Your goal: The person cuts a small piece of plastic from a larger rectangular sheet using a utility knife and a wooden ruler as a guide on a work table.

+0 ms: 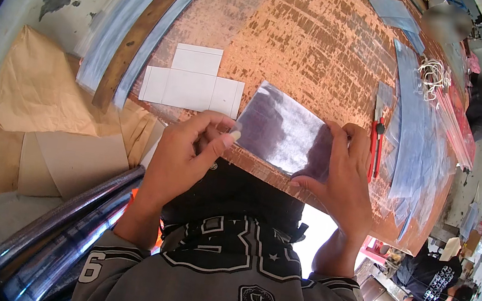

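A shiny, see-through plastic sheet (286, 133), roughly rectangular, is between my hands at the table's near edge, slightly tilted and reflecting light. My left hand (189, 150) pinches its left edge between thumb and fingers. Around the right edge, my right hand (345, 170) grips it, the thumb at the near corner and the fingers at the far one. Just beyond my left hand lies a white paper template (195, 80) with ruled lines. To the right of my right hand is a red cutter knife (375, 141).
The worn wooden table (304, 37) carries a long brown wooden strip (140, 34) over plastic film at left. Plastic strips (408, 130) and white cords (435, 78) pile up at right. Brown paper (48, 88) and film rolls (69, 231) flank me at left. Other people stand at right.
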`<state>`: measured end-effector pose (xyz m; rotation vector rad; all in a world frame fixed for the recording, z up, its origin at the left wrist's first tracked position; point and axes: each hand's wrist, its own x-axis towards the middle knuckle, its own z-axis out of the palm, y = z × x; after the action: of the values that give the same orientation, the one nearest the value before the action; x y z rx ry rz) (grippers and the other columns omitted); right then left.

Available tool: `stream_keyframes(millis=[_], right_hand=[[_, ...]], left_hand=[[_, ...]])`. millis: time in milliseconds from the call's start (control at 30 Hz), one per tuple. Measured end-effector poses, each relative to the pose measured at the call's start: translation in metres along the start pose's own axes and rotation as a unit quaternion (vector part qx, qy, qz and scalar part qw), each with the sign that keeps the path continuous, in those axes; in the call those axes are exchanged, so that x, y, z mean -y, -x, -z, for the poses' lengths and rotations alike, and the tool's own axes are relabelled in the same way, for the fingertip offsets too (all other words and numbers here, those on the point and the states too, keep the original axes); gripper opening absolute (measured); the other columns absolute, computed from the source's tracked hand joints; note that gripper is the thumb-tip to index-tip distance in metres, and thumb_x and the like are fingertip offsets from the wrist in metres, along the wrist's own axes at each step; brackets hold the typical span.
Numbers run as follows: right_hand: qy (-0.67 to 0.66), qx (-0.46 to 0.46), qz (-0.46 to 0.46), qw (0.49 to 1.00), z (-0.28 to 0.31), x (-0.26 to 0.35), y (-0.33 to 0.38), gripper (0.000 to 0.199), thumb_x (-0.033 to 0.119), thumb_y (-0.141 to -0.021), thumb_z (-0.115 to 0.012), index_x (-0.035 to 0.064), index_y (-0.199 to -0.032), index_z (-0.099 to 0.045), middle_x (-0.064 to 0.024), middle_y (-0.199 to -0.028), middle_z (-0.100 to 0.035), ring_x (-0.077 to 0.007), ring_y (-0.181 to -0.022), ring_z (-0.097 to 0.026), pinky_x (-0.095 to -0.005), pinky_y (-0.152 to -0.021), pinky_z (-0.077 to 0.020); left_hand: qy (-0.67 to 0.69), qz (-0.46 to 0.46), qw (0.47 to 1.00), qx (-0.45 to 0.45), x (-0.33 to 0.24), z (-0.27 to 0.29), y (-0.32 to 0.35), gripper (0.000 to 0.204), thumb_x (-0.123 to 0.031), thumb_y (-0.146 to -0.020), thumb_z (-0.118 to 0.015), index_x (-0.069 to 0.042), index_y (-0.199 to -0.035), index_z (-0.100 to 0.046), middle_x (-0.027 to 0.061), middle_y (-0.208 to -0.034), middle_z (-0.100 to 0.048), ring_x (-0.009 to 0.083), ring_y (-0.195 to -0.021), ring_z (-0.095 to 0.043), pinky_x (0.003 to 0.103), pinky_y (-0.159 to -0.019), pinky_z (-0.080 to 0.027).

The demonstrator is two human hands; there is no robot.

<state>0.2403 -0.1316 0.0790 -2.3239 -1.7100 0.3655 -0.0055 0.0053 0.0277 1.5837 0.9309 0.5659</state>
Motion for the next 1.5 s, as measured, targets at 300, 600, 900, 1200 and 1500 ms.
stream_keyframes(millis=[300,600,900,1200,1500], right_hand=[[-0.027,-0.009,0.008,1.000,-0.002,-0.001,0.001,0.106,0.027,-0.060,-0.098,-0.0011,-0.149,-0.047,-0.0219,-0.144,-0.048,-0.0436,-0.136,-0.046,-0.0521,-0.114,-0.0397],[-0.012,-0.010,0.029,0.999,-0.003,-0.011,0.000,0.102,0.037,-0.068,-0.096,0.0007,-0.148,-0.046,-0.0200,-0.141,-0.049,-0.0426,-0.137,-0.045,-0.0538,-0.113,-0.0368],[-0.022,-0.018,0.040,0.999,-0.005,-0.016,0.003,0.109,0.035,-0.061,-0.099,0.0020,-0.150,-0.046,-0.0191,-0.141,-0.049,-0.0408,-0.133,-0.050,-0.0523,-0.111,-0.0389],[0.031,-0.058,0.056,0.996,0.003,-0.009,0.003,0.103,0.032,-0.062,-0.100,0.0016,-0.148,-0.051,-0.0165,-0.133,-0.054,-0.0363,-0.127,-0.052,-0.0494,-0.106,-0.0422],[-0.023,-0.099,0.064,0.993,0.017,-0.012,0.005,0.037,0.021,-0.092,-0.079,0.0066,-0.124,-0.065,-0.0135,-0.113,-0.066,-0.0353,-0.111,-0.063,-0.0474,-0.096,-0.0489]], left_hand=[[-0.135,-0.129,0.981,-0.051,-0.013,-0.012,-0.039,0.026,-0.015,-0.099,-0.076,-0.001,-0.120,-0.073,0.0085,-0.097,-0.069,0.0134,-0.075,-0.058,0.028,-0.065,-0.046],[-0.164,-0.146,0.975,-0.042,-0.021,-0.027,-0.055,0.019,-0.012,-0.097,-0.077,0.001,-0.109,-0.069,0.0126,-0.095,-0.065,0.0242,-0.080,-0.063,0.035,-0.069,-0.049],[-0.125,-0.092,0.988,-0.009,-0.020,-0.028,-0.055,0.019,-0.012,-0.098,-0.075,0.000,-0.110,-0.066,0.0039,-0.092,-0.064,0.0137,-0.082,-0.055,0.030,-0.076,-0.048],[0.003,-0.071,0.997,0.027,-0.019,-0.025,-0.052,0.019,-0.007,-0.102,-0.071,-0.003,-0.113,-0.056,0.0064,-0.094,-0.070,0.0101,-0.084,-0.058,0.026,-0.078,-0.048],[0.041,-0.088,0.995,0.014,-0.015,-0.019,-0.046,0.021,-0.004,-0.102,-0.072,-0.003,-0.114,-0.055,0.0050,-0.090,-0.070,0.0075,-0.088,-0.061,0.021,-0.075,-0.047]])
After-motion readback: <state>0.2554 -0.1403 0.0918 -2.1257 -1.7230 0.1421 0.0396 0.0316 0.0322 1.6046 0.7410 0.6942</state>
